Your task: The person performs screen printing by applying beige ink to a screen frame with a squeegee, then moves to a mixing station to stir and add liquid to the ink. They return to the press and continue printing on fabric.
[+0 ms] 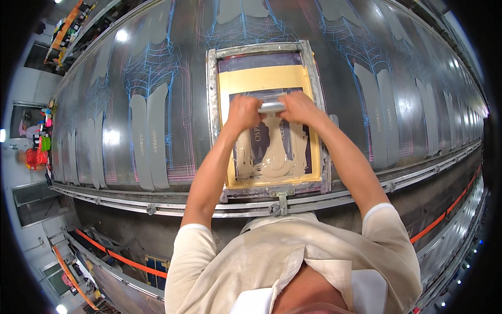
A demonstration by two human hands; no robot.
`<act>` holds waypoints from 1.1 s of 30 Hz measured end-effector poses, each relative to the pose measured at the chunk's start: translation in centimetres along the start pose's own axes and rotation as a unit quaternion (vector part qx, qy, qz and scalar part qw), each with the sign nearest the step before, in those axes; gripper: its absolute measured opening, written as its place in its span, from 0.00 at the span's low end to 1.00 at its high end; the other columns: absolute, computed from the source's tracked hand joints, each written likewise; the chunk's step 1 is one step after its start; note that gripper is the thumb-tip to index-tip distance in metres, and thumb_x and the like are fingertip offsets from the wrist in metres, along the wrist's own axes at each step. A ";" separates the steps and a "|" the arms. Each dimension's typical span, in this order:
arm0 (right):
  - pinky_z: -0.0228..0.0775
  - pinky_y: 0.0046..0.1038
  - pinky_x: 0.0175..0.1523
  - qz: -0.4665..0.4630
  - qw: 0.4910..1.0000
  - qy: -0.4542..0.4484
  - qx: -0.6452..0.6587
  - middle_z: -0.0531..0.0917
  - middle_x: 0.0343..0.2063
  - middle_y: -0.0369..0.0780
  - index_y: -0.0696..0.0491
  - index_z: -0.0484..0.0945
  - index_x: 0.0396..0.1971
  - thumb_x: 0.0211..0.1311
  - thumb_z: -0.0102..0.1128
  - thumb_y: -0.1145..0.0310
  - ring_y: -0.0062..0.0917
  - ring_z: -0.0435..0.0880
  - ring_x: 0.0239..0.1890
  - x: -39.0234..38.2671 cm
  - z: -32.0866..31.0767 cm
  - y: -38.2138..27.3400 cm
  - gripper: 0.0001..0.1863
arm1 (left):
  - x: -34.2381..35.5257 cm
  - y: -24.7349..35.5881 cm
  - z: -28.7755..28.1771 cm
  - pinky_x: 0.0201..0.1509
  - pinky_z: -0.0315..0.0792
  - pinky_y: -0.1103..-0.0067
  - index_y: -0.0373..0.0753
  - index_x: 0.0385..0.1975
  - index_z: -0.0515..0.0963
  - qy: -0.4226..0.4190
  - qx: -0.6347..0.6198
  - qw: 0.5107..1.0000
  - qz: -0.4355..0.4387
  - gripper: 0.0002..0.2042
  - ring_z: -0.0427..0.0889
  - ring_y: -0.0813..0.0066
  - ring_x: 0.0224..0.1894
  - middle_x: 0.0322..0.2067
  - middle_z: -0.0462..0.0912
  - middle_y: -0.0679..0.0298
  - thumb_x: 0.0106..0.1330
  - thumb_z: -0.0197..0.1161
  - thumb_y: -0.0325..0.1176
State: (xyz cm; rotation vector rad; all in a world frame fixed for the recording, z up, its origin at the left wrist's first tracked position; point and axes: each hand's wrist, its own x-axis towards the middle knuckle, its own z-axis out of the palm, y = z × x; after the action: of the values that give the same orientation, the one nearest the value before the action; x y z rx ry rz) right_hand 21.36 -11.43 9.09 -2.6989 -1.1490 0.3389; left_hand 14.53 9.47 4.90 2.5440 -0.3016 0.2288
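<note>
A screen-printing frame [213, 86] with metal sides lies flat on the long dark table in front of me. Yellow tape [261, 78] borders its dark mesh, and thick beige-grey ink [274, 161] is spread over the mesh's near half, piled up toward the near edge. My left hand [243, 111] and my right hand [300, 107] are both closed on a squeegee [271, 108], one at each end of its pale bar. The squeegee sits across the upper part of the mesh, beyond most of the ink. Its blade is mostly hidden by the bar and my hands.
Grey cut pieces [140, 138] lie in pairs along the table on both sides, among blue web-like line patterns [151, 65]. A metal rail [232, 210] runs along the near edge; a clamp [282, 201] joins the frame there. Orange strips [123, 256] edge the structures behind me.
</note>
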 end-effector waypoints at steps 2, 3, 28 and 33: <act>0.76 0.43 0.44 0.020 0.999 -0.006 0.033 0.86 0.29 0.48 0.54 0.82 0.30 0.48 0.74 0.61 0.46 0.86 0.37 3.3 -0.8 1.3 0.14 | 3.1 -1.9 -0.6 0.40 0.76 0.61 0.42 0.25 0.85 -0.012 0.004 1.000 -0.008 0.11 0.84 0.50 0.30 0.23 0.85 0.55 0.44 0.78 0.38; 0.77 0.43 0.43 0.033 0.998 -0.014 0.050 0.86 0.28 0.49 0.54 0.82 0.30 0.48 0.73 0.62 0.47 0.86 0.37 4.1 -0.8 1.8 0.13 | 4.0 -2.4 -0.4 0.40 0.76 0.61 0.42 0.25 0.85 -0.022 0.002 1.000 -0.013 0.11 0.85 0.50 0.30 0.23 0.85 0.54 0.44 0.78 0.38; 0.75 0.45 0.48 0.412 0.855 0.307 0.072 0.87 0.38 0.49 0.52 0.81 0.37 0.65 0.64 0.52 0.51 0.84 0.44 -11.6 3.7 6.7 0.17 | -11.1 5.8 0.2 0.38 0.76 0.64 0.43 0.30 0.87 -0.065 -0.052 0.996 0.025 0.11 0.84 0.55 0.30 0.25 0.85 0.58 0.46 0.77 0.36; 0.73 0.46 0.41 0.368 0.854 0.314 0.191 0.85 0.29 0.50 0.52 0.79 0.32 0.65 0.65 0.55 0.53 0.84 0.35 -11.6 5.4 6.2 0.14 | -2.8 0.6 -0.8 0.40 0.80 0.67 0.43 0.36 0.89 -0.006 -0.035 0.999 -0.005 0.16 0.86 0.56 0.34 0.30 0.87 0.58 0.47 0.80 0.37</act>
State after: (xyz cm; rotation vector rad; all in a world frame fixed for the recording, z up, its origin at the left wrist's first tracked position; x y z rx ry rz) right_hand 16.25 -23.66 3.87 -2.4477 0.1452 -0.2079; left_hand 11.64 9.89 5.21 2.4785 -0.2976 0.1956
